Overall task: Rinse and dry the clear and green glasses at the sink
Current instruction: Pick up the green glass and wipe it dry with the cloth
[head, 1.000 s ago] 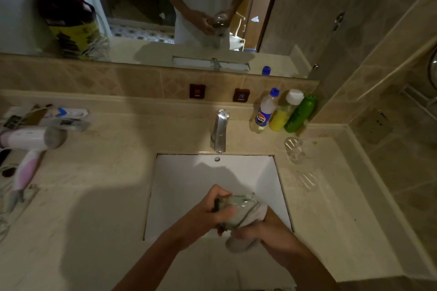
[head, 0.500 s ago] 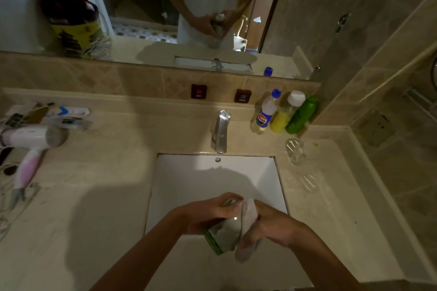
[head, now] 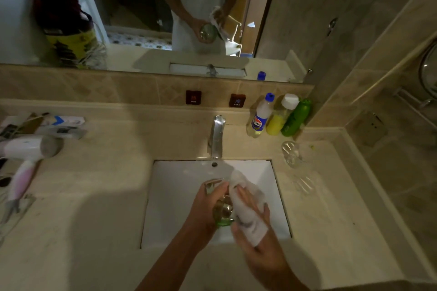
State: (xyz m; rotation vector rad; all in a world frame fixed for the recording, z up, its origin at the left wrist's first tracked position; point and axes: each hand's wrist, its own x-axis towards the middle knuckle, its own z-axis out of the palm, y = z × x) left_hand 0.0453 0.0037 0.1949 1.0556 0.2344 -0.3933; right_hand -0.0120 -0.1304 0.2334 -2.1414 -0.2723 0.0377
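Over the white sink (head: 179, 196) my left hand (head: 208, 205) grips the green glass (head: 222, 214), tilted with its green base toward me. My right hand (head: 257, 227) holds a white cloth (head: 248, 205) pressed against the glass's right side; the cloth covers part of the fingers and hides that side of the glass. The clear glass (head: 292, 153) stands on the counter to the right of the sink, apart from both hands.
The chrome faucet (head: 217, 136) rises behind the basin. Three bottles (head: 279, 117) stand at the back right corner. A hair dryer (head: 26, 156) and small packets lie on the left counter. The mirror (head: 165, 7) above reflects my hands.
The glass has been turned in my left hand so its base now faces me. The cloth has come out and lies along the glass's right side under my right hand.
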